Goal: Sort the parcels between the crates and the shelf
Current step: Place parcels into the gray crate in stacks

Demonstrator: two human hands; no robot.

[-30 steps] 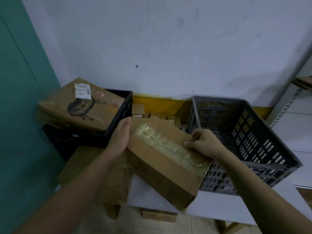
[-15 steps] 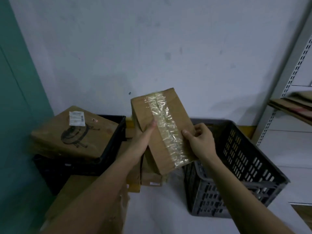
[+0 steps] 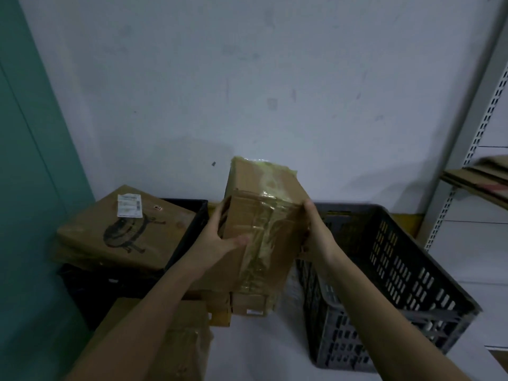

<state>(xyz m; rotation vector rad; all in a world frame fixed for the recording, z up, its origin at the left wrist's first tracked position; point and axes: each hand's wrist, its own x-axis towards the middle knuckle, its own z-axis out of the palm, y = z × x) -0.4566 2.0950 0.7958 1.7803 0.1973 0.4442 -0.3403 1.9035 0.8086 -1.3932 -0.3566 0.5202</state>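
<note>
I hold a brown cardboard parcel [image 3: 261, 215] wrapped in clear tape upright in front of me, between the two crates. My left hand [image 3: 220, 240] grips its left side, thumb across the front face. Along its right edge my right hand [image 3: 316, 229] holds it with fingers wrapped behind. A grey slotted crate [image 3: 406, 270] stands to the right. At the left, a black crate [image 3: 189, 232] carries a large flat parcel [image 3: 123, 229] with a white label and a black drawing. The shelf [image 3: 478, 177] at the right edge bears flat cardboard.
Several smaller brown boxes [image 3: 247, 301] are stacked on the white table [image 3: 261, 353] under the held parcel. Another taped box [image 3: 176, 339] lies at the front left under my left forearm. A teal panel [image 3: 33, 188] borders the left; a white wall is behind.
The parcel has been lifted from low over the table and turned upright. Both hands have shifted their grip to its sides, and the view has tilted up and pulled back.
</note>
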